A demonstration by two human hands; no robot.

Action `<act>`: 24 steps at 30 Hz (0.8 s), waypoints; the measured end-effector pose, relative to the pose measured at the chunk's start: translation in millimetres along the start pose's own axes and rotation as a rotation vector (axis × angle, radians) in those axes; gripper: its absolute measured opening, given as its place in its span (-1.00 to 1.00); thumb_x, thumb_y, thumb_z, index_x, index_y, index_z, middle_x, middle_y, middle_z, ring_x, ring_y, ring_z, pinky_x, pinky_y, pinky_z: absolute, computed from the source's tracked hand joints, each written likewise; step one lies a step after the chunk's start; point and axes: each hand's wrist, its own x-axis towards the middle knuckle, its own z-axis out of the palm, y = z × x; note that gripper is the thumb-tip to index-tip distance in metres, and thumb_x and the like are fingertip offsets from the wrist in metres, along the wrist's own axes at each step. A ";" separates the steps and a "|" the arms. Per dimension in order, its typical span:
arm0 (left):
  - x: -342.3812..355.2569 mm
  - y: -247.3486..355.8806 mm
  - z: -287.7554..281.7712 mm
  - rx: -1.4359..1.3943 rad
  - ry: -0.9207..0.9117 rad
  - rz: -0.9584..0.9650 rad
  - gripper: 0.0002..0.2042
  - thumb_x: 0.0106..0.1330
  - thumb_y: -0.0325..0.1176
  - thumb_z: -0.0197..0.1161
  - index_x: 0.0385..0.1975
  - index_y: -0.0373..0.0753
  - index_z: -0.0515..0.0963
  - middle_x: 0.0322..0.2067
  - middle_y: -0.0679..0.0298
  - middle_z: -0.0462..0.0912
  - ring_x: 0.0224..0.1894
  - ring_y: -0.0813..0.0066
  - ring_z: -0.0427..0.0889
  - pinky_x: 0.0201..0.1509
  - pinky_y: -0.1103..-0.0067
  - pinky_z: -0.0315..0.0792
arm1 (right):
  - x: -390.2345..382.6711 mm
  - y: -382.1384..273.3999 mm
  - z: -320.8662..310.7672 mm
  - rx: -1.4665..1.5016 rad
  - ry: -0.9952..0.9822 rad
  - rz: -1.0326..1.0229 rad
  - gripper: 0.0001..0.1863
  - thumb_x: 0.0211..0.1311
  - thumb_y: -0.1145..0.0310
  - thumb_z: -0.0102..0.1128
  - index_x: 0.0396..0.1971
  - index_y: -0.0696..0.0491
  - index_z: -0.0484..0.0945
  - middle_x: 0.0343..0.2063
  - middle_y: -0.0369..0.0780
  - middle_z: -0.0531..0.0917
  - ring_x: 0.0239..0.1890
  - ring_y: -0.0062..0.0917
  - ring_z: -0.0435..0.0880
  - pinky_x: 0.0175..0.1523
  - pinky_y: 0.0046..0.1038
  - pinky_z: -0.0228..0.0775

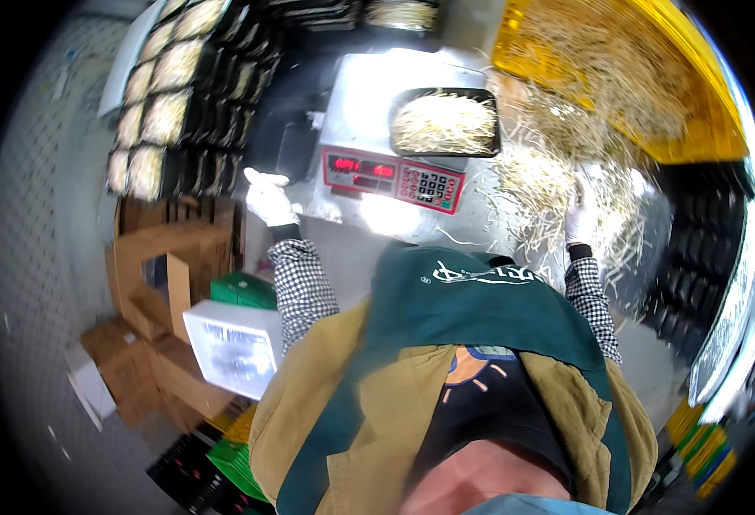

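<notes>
My left hand (270,197), in a white glove, is at the table's left edge with its thumb and fingers apart. Beside it is a dark, empty-looking tray (296,150). In front of me stands a red-framed digital scale (364,94) with its display lit. A black tray (491,142) filled with pale bean sprouts (444,123) rests on the scale's right side. My right hand (579,219), gloved too, reaches into a loose pile of bean sprouts (536,184) on the metal table. Its fingertips blend into the strands, so their grip is unclear.
A yellow crate (515,43) tipped at the far right spills more sprouts toward the table. Filled black trays (171,116) are stacked high at the far left. Empty black trays (695,249) stand at the right edge. Cardboard boxes (171,257) and a white foam box (231,343) lie lower left.
</notes>
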 end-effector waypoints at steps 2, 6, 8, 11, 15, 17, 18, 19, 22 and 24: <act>-27.3 -18.9 -29.1 -0.010 0.095 -0.040 -0.30 0.52 0.09 -0.18 -0.75 -0.33 0.55 -0.83 0.34 0.39 -0.70 0.58 0.29 -0.56 0.54 0.16 | 21.9 -10.2 5.1 -0.243 -0.032 -0.215 -0.38 0.14 0.42 0.31 0.24 0.06 0.38 0.03 -0.04 0.58 0.07 -0.21 0.57 0.18 -0.31 0.38; -81.8 -41.3 -65.6 0.030 0.154 -0.203 -0.34 0.53 0.05 -0.17 -0.69 -0.34 0.57 -0.80 0.32 0.43 -0.68 0.54 0.34 -0.51 0.52 0.24 | 42.3 -2.2 8.1 -0.264 -0.208 -0.359 -0.15 0.06 0.34 0.39 0.37 0.03 0.18 0.00 -0.06 0.60 0.02 -0.23 0.58 0.13 -0.32 0.41; -104.8 -47.0 -76.5 0.036 0.192 -0.209 -0.35 0.52 0.05 -0.16 -0.66 -0.34 0.58 -0.76 0.31 0.48 -0.65 0.54 0.37 -0.49 0.52 0.26 | 46.0 3.0 10.0 -0.340 -0.404 -0.192 -0.37 0.01 0.32 0.41 0.16 -0.06 0.46 -0.19 -0.16 0.67 -0.14 -0.29 0.65 -0.03 -0.33 0.48; -125.6 -57.3 -80.9 0.041 0.204 -0.266 -0.35 0.52 0.06 -0.15 -0.66 -0.32 0.59 -0.66 0.27 0.62 -0.62 0.50 0.42 -0.45 0.51 0.33 | 47.2 26.3 4.1 -0.298 -0.271 -0.353 -0.80 0.06 0.27 0.35 -0.27 -0.11 0.69 -0.34 -0.24 0.68 -0.23 -0.31 0.67 -0.13 -0.33 0.49; -153.4 -51.6 -82.6 0.101 0.219 -0.249 -0.35 0.52 0.07 -0.16 -0.68 -0.30 0.58 -0.66 0.27 0.62 -0.59 0.51 0.43 -0.41 0.51 0.34 | 58.9 27.9 -17.0 -0.355 -0.369 -0.335 -0.78 0.14 0.25 0.27 -0.20 -0.13 0.69 -0.34 -0.19 0.67 -0.23 -0.28 0.66 -0.14 -0.30 0.50; -156.7 -56.1 -76.4 0.065 0.191 -0.252 -0.34 0.52 0.07 -0.16 -0.69 -0.30 0.58 -0.66 0.27 0.63 -0.60 0.51 0.42 -0.41 0.51 0.34 | 68.0 37.5 -22.8 -0.312 -0.439 -0.379 -0.63 0.13 0.27 0.29 -0.02 -0.10 0.61 -0.30 -0.17 0.68 -0.22 -0.24 0.66 -0.12 -0.28 0.50; -160.1 -55.2 -74.8 0.069 0.183 -0.258 -0.34 0.52 0.07 -0.16 -0.69 -0.30 0.59 -0.66 0.27 0.63 -0.60 0.51 0.42 -0.41 0.51 0.33 | 70.3 41.0 -29.2 -0.311 -0.456 -0.370 -0.55 0.11 0.27 0.31 0.05 -0.09 0.55 -0.28 -0.16 0.68 -0.20 -0.23 0.66 -0.11 -0.27 0.49; -165.5 -55.0 -69.4 0.054 0.174 -0.255 -0.33 0.51 0.09 -0.17 -0.70 -0.30 0.59 -0.68 0.30 0.61 -0.60 0.52 0.41 -0.41 0.52 0.33 | 73.2 43.3 -34.8 -0.309 -0.476 -0.367 -0.47 0.09 0.27 0.33 0.12 -0.08 0.50 -0.26 -0.15 0.68 -0.19 -0.22 0.66 -0.11 -0.26 0.49; -180.4 -104.9 -76.1 -0.387 0.139 0.050 -0.56 0.48 -0.31 0.04 -0.69 -0.34 0.56 -0.66 0.24 0.56 -0.64 0.60 0.41 -0.48 0.68 0.36 | 85.5 36.2 -37.8 -0.166 -0.463 -0.536 -0.24 0.06 0.29 0.35 0.32 -0.08 0.31 -0.10 -0.05 0.66 -0.09 -0.15 0.64 0.00 -0.27 0.49; -184.3 -89.3 -62.2 -0.453 0.110 -0.292 -0.74 0.29 -0.48 0.06 -0.64 -0.22 0.58 -0.63 0.32 0.57 -0.63 0.57 0.46 -0.53 0.62 0.34 | 90.2 70.4 -37.9 0.478 -0.575 0.064 -0.62 0.28 0.41 0.15 0.09 0.13 0.55 -0.10 -0.09 0.70 -0.13 -0.43 0.70 0.01 -0.45 0.51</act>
